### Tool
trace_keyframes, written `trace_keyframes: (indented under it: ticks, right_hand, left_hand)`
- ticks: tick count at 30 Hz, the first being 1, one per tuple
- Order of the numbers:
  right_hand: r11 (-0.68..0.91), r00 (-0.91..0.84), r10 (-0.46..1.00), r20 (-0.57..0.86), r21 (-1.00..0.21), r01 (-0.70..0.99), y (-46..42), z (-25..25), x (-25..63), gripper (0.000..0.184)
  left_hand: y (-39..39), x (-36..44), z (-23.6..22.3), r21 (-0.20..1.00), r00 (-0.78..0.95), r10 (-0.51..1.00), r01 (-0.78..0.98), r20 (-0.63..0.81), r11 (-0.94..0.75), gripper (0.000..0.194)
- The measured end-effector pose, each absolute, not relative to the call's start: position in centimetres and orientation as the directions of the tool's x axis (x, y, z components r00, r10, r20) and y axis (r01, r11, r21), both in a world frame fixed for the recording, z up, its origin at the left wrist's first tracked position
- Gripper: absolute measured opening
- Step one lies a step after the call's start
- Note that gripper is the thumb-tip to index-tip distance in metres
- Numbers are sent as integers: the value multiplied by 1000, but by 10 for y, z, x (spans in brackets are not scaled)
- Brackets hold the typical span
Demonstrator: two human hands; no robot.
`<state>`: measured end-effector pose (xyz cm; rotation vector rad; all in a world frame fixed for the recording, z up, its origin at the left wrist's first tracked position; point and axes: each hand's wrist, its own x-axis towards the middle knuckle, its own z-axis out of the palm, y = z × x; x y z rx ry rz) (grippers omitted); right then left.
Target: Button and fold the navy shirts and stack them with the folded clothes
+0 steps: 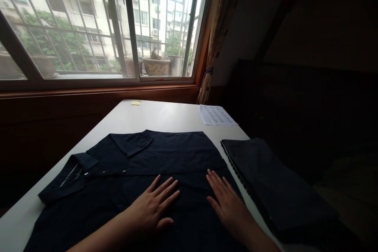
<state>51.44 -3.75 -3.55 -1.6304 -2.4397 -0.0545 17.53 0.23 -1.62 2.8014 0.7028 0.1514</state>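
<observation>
A dark navy button-up shirt (174, 149) lies spread flat on the white table, its collar (71, 181) toward the left. Several small pale buttons show along its front placket, and a short sleeve reaches toward the far side. My left hand (156, 206) rests palm down on the middle of the shirt, fingers spread. Nearer the shirt's right end, my right hand (226, 202) also lies flat, its fingers stretched out. Neither hand grips anything. The shirt's near edge runs out of view at the bottom.
To the right of the shirt, a folded dark garment (271, 181) lies along the edge of the white table (168, 116). Printed sheets of paper (217, 115) sit at the far right corner, a yellow sticky note (136, 102) at the far left. Beyond stands a barred window (97, 27) with a curtain (218, 27) beside it.
</observation>
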Motion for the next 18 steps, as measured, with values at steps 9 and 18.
trace_keyframes:
  ticks: [9, 18]
  right_hand:
    - [375, -361, 922, 140, -91, 922, -70, -62, 522, 69]
    - [381, -371, 880, 296, 25, 924, -87, -59, 573, 61]
  left_hand:
    - [-11, 181, -13, 306, 867, 496, 462, 40, -832, 78]
    - [-20, 196, 10, 445, 924, 382, 338, 10, -829, 72]
